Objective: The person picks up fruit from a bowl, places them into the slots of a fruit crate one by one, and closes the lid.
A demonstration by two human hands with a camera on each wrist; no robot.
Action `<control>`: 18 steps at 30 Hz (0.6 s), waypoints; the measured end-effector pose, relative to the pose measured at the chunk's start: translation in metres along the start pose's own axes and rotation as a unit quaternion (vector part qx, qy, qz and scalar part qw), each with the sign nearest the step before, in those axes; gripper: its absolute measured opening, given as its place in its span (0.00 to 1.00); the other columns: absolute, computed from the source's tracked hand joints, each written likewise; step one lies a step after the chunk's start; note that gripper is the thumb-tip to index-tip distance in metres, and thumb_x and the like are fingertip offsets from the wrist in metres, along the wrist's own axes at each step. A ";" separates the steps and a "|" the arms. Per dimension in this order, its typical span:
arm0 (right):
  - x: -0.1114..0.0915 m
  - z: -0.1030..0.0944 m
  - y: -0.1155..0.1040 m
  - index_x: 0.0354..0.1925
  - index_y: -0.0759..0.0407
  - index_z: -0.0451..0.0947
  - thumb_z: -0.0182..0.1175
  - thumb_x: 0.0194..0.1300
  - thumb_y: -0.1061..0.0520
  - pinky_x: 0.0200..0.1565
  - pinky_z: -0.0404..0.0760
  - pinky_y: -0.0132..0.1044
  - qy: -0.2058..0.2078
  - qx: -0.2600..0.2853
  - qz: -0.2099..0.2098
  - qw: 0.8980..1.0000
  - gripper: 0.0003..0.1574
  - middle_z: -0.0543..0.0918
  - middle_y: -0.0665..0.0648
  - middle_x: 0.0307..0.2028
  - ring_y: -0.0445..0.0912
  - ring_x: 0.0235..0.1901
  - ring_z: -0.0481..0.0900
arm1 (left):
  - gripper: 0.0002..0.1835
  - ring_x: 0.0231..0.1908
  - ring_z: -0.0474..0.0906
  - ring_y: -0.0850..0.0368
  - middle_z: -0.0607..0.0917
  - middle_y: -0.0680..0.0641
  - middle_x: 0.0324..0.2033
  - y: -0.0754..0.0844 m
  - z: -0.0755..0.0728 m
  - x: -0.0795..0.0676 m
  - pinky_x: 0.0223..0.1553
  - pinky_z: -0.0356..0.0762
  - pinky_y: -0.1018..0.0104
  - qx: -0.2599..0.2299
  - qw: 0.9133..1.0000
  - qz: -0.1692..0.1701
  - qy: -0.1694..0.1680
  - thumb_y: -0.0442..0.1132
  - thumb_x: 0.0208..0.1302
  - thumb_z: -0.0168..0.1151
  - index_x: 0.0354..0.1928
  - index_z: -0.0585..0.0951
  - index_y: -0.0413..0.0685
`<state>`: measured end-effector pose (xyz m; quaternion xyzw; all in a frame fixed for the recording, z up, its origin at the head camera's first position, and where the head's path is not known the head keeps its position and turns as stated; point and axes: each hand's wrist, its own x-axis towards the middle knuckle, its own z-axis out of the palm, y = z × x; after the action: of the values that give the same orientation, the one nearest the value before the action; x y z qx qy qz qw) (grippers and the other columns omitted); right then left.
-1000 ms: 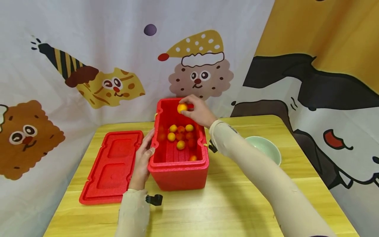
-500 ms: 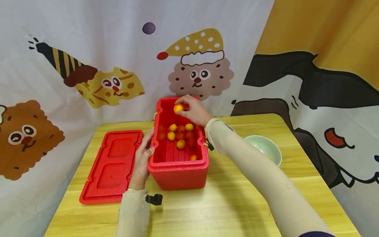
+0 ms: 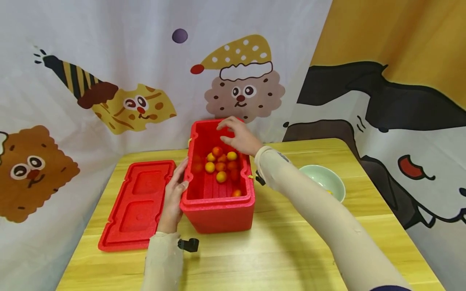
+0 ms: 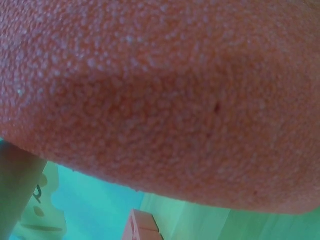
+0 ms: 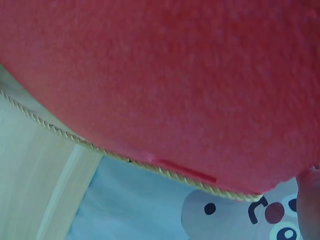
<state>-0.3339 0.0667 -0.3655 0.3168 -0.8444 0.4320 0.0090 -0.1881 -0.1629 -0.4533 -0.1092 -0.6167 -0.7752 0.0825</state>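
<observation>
A red foam box (image 3: 218, 218) with an open top stands at mid-table. Inside it lie several small, round, orange fruit-like balls (image 3: 221, 176), some deeper in red shadow. My left hand (image 3: 174, 196) rests along the box's left wall, fingers stretched forward and thumb at the rim. Over the far part of the box hangs my right hand (image 3: 240, 137), its fingers spread apart around nothing. One ball (image 3: 217, 151) lies on the pile below that hand. In the left wrist view the box wall (image 4: 160, 125) fills most of the picture, as the wall (image 5: 165, 90) does in the right wrist view.
A red lid (image 3: 136, 210) lies flat left of the box. At the right is a pale green bowl (image 3: 324, 176) with something yellow-orange in it, partly behind the right sleeve. A twisted rope handle (image 5: 135, 162) runs along the box's side. A printed curtain (image 3: 145, 32) hangs behind the table.
My right hand has let go of the orange ball, which now lies on the pile in the box. Its fingers have spread. The left hand stays at the box wall.
</observation>
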 end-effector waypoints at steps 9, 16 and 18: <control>-0.012 -0.017 0.005 0.53 0.59 0.78 0.62 0.65 0.63 0.62 0.69 0.41 0.042 0.043 0.006 0.998 0.17 0.74 0.53 0.53 0.51 0.58 0.70 | 0.35 0.68 0.59 0.49 0.63 0.53 0.70 0.002 0.002 0.001 0.55 0.75 0.61 -0.007 1.000 -0.012 0.005 0.27 0.61 0.45 0.73 0.65 0.47; -0.025 -0.029 0.012 0.52 0.61 0.79 0.62 0.65 0.64 0.61 0.71 0.50 0.081 0.094 0.024 0.992 0.16 0.74 0.55 0.52 0.59 0.55 0.72 | 0.34 0.68 0.58 0.49 0.63 0.50 0.71 0.001 0.001 0.002 0.57 0.74 0.61 -0.010 1.000 0.004 -0.002 0.27 0.61 0.44 0.73 0.65 0.44; -0.028 -0.031 0.014 0.52 0.61 0.79 0.62 0.65 0.64 0.60 0.72 0.51 0.084 0.100 0.026 0.991 0.16 0.75 0.55 0.52 0.60 0.55 0.73 | 0.34 0.68 0.58 0.50 0.62 0.49 0.71 0.001 0.000 0.002 0.58 0.73 0.62 -0.010 1.000 0.009 -0.003 0.27 0.62 0.44 0.73 0.64 0.42</control>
<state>-0.3276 0.1101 -0.3641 0.2567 -0.8013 0.5391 0.0375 -0.1898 -0.1633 -0.4523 -0.1182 -0.6085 -0.7799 0.0864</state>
